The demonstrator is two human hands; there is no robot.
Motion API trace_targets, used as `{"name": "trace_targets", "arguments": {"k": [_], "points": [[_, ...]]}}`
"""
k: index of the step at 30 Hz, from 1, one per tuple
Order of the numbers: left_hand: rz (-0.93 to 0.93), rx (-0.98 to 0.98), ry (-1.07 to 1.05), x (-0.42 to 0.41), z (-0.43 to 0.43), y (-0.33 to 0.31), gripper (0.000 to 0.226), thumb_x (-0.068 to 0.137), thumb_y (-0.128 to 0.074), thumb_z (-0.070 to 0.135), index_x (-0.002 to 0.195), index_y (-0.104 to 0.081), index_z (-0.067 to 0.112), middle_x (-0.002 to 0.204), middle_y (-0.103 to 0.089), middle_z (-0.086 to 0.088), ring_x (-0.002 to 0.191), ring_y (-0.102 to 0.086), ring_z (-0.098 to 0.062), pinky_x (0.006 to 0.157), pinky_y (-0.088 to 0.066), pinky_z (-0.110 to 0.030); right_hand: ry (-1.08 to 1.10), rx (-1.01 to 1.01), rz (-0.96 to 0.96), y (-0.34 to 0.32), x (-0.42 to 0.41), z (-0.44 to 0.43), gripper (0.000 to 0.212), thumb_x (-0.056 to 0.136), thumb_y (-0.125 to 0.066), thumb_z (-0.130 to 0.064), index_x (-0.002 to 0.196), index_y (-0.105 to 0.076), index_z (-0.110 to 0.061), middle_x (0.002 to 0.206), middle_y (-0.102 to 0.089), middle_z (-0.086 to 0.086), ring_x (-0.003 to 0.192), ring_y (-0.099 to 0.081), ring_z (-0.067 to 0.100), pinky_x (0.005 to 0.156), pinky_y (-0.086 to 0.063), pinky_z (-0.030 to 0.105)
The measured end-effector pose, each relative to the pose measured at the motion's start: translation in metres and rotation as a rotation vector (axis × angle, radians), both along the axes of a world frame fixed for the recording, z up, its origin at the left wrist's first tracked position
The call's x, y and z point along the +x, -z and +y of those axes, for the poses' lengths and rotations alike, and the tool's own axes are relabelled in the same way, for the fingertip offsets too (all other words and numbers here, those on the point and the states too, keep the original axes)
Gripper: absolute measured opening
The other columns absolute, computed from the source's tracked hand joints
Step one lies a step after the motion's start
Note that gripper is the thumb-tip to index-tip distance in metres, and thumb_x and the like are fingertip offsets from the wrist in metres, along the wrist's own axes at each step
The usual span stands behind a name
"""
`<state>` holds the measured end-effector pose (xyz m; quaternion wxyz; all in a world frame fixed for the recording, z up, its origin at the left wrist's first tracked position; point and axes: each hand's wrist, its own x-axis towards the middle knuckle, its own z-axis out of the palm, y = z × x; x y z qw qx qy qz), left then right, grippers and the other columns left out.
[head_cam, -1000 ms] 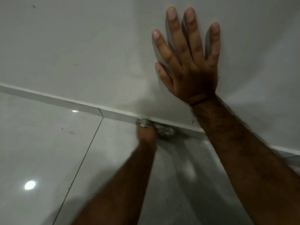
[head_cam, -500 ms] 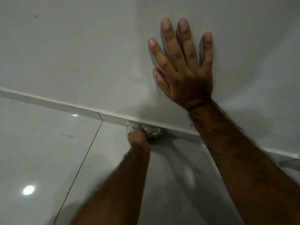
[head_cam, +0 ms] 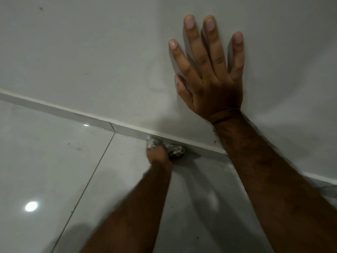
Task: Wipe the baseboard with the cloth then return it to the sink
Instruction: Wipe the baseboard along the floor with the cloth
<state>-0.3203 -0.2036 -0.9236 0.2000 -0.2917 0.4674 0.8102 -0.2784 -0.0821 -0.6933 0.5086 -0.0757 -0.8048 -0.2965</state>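
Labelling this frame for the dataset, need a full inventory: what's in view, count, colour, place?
wall: one, pale grey, upper part of the view
baseboard: one strip with a visible joint, grey with a lighter top edge, runs along the foot of the wall
floor tiles: at least two, glossy light grey, split by a dark grout line, lower part
light reflection: one, white, on the lower-left tile
cloth: one, crumpled, grey-white, against the baseboard
left hand: one, gripping the cloth at the baseboard
right hand: one, flat on the wall, fingers spread
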Motion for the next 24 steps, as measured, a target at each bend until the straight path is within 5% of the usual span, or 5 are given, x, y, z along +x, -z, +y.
{"name": "trace_targets", "arguments": {"k": [4,7,12,17,24], "points": [[0.010,0.105,-0.227,-0.081,-0.050,0.012,0.019,0.085,-0.055,-0.005,0.082,-0.049,0.013,0.085,-0.062,-0.010,0.041,-0.054,-0.016,0.042,-0.048,-0.021,-0.018,-0.001,-0.004,0.001,-0.001,-0.001,0.056,0.099,-0.064,-0.032,0.153,-0.056,-0.022,0.156,-0.054,0.009,0.143,-0.053,0.033,0.119,-0.029,0.058],[0.025,0.045,-0.374,-0.122,-0.074,0.004,0.047,0.086,-0.060,-0.006,0.131,-0.058,0.005,0.117,-0.068,-0.017,0.077,-0.072,-0.030,0.061,-0.064,-0.041,-0.020,-0.017,0.006,0.001,-0.001,-0.001,0.057,0.098,-0.065,-0.032,0.153,-0.056,-0.022,0.156,-0.053,0.009,0.144,-0.052,0.033,0.119,-0.029,0.057],[-0.057,0.088,0.036,-0.055,-0.038,0.005,0.007,0.088,-0.055,0.000,0.081,-0.057,0.001,0.052,-0.060,-0.008,0.038,-0.057,-0.018,0.040,-0.050,-0.022,-0.019,-0.024,0.017,0.000,-0.002,-0.003,0.059,0.096,-0.066,-0.034,0.153,-0.056,-0.023,0.157,-0.053,0.008,0.144,-0.052,0.032,0.121,-0.027,0.055],[-0.098,0.168,0.535,0.061,0.028,-0.014,0.016,0.092,-0.050,-0.011,0.092,-0.063,-0.002,0.077,-0.072,-0.017,0.058,-0.071,-0.024,0.050,-0.059,-0.027,-0.019,-0.013,0.024,-0.001,-0.001,-0.006,0.057,0.096,-0.067,-0.033,0.152,-0.058,-0.024,0.156,-0.054,0.006,0.144,-0.053,0.030,0.120,-0.026,0.053],[-0.032,0.245,0.455,0.027,-0.009,-0.031,0.020,0.098,-0.049,0.001,0.106,-0.066,-0.005,0.091,-0.075,-0.023,0.067,-0.075,-0.028,0.059,-0.063,-0.032,-0.063,0.019,-0.020,-0.006,0.001,-0.005,0.058,0.095,-0.069,-0.028,0.152,-0.058,-0.022,0.155,-0.054,0.008,0.143,-0.053,0.032,0.119,-0.027,0.055]]}}
